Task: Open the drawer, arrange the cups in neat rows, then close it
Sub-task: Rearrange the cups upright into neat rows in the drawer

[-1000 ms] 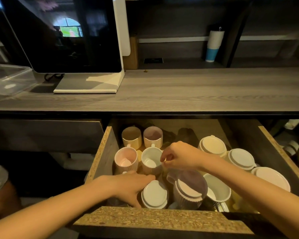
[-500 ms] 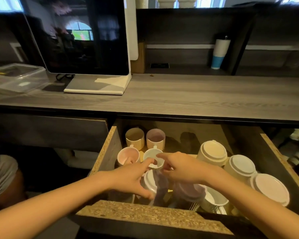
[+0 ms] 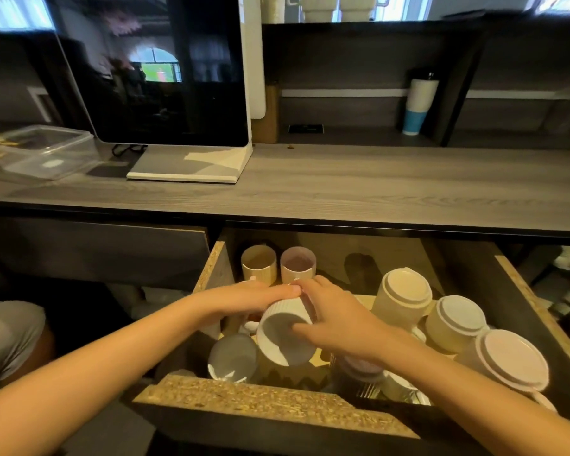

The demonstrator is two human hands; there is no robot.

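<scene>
The drawer [image 3: 270, 401] stands pulled open under the counter, with several cups inside. Both of my hands hold one white ribbed cup [image 3: 282, 337], tipped so its mouth faces me, above the drawer's left middle. My left hand [image 3: 250, 299] lies over its top side. My right hand [image 3: 336, 319] grips its right side, thumb at the rim. A beige cup [image 3: 259, 263] and a purple cup [image 3: 297, 263] stand upright at the back left. Three cups sit upside down at the right [image 3: 403, 296] [image 3: 456, 322] [image 3: 510, 362]. Another cup [image 3: 232, 362] lies by the front left.
A monitor on a white base [image 3: 185, 166] and a clear plastic box [image 3: 43, 149] stand on the grey counter [image 3: 375, 189] above the drawer. A white and blue tumbler [image 3: 418, 100] sits on the back shelf. A closed drawer front [image 3: 96, 251] is to the left.
Both hands have lifted the white ribbed cup from among the others and tipped it toward me. The camera has tilted up slightly.
</scene>
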